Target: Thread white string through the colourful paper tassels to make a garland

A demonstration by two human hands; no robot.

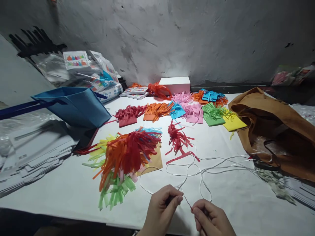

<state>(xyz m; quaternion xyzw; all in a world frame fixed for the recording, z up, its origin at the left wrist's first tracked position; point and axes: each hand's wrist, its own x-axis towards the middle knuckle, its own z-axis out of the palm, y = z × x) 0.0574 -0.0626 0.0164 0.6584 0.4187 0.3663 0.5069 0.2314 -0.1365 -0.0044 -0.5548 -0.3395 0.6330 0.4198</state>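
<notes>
My left hand (161,206) and my right hand (209,218) are at the bottom of the view, both pinched on a thin white string (197,168). The string runs taut between the two pinches, then loops loosely over the white table (61,190) toward the right. Just beyond my hands lies a small red fringed paper bundle (178,141). To the left of it sits a big pile of fringed paper (125,157) in red, orange, yellow and green, resting on a tan sheet.
A row of fringed paper pieces in several colours (187,111) lies further back, before a white box (174,84). A blue bag (73,106) stands at left, a brown bag (273,131) at right. Plastic packets (93,70) sit against the grey wall.
</notes>
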